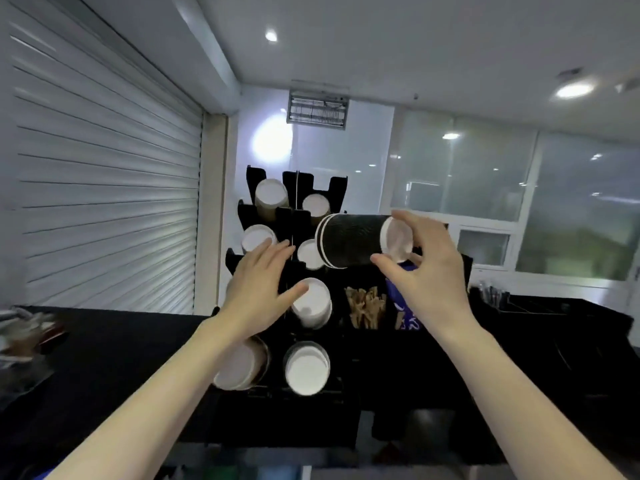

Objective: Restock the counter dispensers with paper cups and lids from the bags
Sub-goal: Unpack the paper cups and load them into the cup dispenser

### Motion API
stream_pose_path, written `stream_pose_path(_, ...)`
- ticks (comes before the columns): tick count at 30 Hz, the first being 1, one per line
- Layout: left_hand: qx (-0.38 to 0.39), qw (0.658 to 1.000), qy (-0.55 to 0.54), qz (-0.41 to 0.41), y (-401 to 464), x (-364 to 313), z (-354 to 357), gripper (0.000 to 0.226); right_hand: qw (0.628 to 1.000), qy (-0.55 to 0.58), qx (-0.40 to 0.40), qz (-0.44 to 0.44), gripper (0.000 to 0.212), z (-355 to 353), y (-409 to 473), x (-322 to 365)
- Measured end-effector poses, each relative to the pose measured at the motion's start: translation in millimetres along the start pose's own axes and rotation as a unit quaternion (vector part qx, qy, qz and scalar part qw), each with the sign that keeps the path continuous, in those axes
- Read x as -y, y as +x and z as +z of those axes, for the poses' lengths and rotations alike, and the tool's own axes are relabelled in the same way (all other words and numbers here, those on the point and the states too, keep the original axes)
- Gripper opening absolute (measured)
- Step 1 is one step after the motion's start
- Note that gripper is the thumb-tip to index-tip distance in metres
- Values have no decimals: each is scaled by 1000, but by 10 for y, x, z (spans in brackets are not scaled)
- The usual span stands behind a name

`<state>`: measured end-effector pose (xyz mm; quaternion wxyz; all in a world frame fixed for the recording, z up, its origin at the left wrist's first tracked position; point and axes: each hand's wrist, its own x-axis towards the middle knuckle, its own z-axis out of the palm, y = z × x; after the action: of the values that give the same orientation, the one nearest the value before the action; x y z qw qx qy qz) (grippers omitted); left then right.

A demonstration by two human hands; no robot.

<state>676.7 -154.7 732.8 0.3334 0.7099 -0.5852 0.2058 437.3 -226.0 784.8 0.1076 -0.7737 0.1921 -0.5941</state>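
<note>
**Hands at the rack, black cup stack lying sideways**

Hands are both raised in front of the black tiered dispenser that stands on the dark surface. Right hand holds a short stack of black cups by its narrow base end, thumb below and fingers curled over the top. Left hand holds nothing; its fingers are straight and spread, reaching toward the middle tier, with the thumb lying against the white lids in the slot there, though actual contact is hard to judge.

The stack's long axis runs nearly level, left to right, with the white rolled rims pointing left toward the dispenser and the pale base toward the right hand. It hangs just right of the upper slots, so the right hand is plainly the nearer; by my reading, the coming move depends on swinging that axis to match a sloping slot.

The cups look like ripple-walled paper, matte black and ribbed, tapering slightly. The dispenser's slots hold round white lids and a tan cup stack, their discs facing outward. Beside it sit wooden stirrers in a black bin and blue packets, partly hidden by the right hand
</note>
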Motion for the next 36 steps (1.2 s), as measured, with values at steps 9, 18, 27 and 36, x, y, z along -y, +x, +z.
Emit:
stream_pose_path(9,-57,997,35,46,203,258,303,80,949,-241,190,-70,63,853,692,-93)
stream_pose_path(18,-82,995,7,57,214,297,357,78,896,-342,234,-159,64,1489,622,-479)
stream_pose_path(27,-49,997,21,46,201,248,311,79,941,-235,223,-97,60,1153,553,-432)
stream_pose_path(36,-103,986,-108,76,-264,-252,197,40,973,-101,209,1,17,259,-815,-408)
